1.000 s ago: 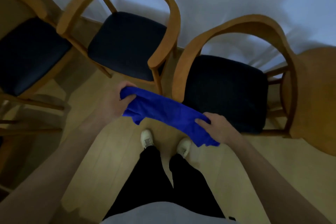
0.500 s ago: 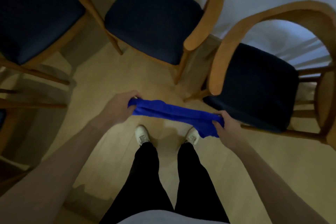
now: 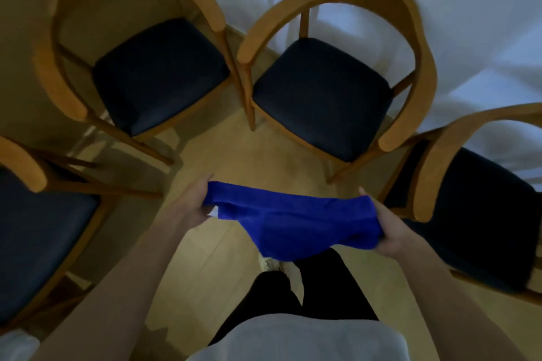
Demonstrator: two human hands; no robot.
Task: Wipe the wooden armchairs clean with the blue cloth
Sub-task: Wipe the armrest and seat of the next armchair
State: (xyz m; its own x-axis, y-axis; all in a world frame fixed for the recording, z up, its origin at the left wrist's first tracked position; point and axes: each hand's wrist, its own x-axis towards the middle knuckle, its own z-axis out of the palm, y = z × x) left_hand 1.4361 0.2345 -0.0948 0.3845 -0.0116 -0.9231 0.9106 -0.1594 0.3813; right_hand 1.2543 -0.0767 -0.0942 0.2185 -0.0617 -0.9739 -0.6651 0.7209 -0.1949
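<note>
Stretching left to right, the blue cloth (image 3: 290, 223) is gripped by left hand (image 3: 192, 204) and right hand (image 3: 391, 231).

you're standing on a light wooden floor (image 3: 205, 258), black trousers (image 3: 322, 287) & a pale grey top (image 3: 293, 340) showing at btm of view. white curtain (image 3: 469, 9) is hanging along the back, tan wall (image 3: 23, 23) running up the left.

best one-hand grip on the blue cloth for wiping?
Judgement: take the bunched right end of the blue cloth, where the right hand grips it, coming from the right. The mass hangs there, thick and doubled. The end that the left hand holds is a thin edge and would trail loose.
</note>
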